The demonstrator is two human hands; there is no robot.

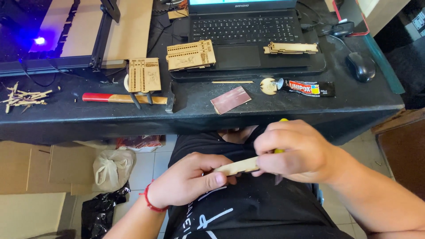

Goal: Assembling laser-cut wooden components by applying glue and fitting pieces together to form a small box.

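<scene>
My left hand [188, 180], with a red cord at the wrist, pinches a thin pale wooden strip [237, 167] over my lap. My right hand [294, 150] closes over the other end of the strip and also grips a yellow-handled tool [280, 150], mostly hidden by the fingers. Both hands sit below the front edge of the black table [199, 117].
On the table lie a hammer with a red and wooden handle [124, 98], laser-cut wooden pieces [190, 55], a sandpaper square [230, 99], a black glue tube [310, 88], a laptop [243, 31], a mouse [361, 66] and wood scraps [24, 97]. A laser cutter frame [66, 66] stands at left. Bags lie on the floor [110, 166].
</scene>
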